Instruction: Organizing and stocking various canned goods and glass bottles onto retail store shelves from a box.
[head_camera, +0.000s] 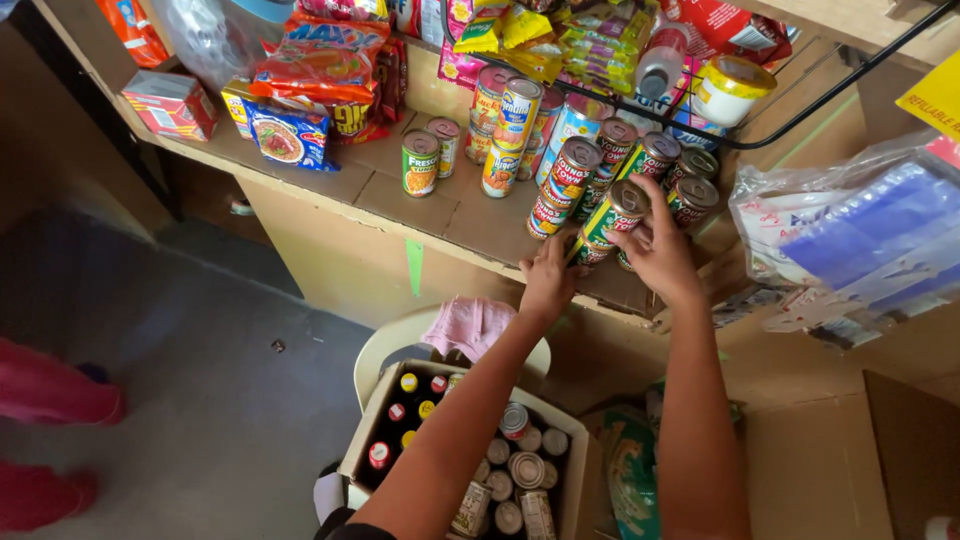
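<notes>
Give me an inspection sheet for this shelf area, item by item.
Surface: wooden shelf, crowded.
Job's things: green-labelled can tilted, held by both hands among stacked cans.
Clutter: noodle packets, small red box, pink cloth.
Grippers: left hand at the can's lower end; right hand on its top.
Cables: nothing seen.
Surroundings: carton of cans and bottles below, grey floor.
</notes>
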